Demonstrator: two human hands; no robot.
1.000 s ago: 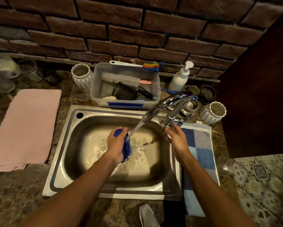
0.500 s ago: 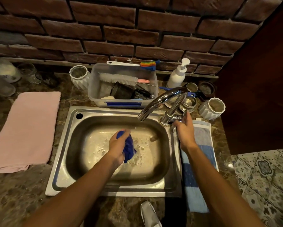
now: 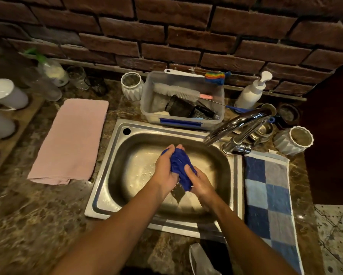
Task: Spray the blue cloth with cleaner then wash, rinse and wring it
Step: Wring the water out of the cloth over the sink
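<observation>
Over sink [image 3: 107, 187], both hands grip bunched cloth [image 3: 181, 169]: left hand [image 3: 164, 171] wraps its far end, right hand [image 3: 201, 182] its near end, fingers [image 3: 188, 169] curled tight. Cloth's middle partly hidden by palms. Tap [image 3: 236, 124] up & right; water flow hard to tell.

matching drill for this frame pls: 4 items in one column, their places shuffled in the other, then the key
Items
1. blue cloth
2. pink towel
3. checked towel
4. bottle brush

Places
A. flat on the counter, right of the sink
B. in the clear plastic tub behind the sink
C. bunched between the left hand and right hand, over the basin
D. flat on the counter, left of the sink

Pairs: 1-C, 2-D, 3-A, 4-B
</observation>
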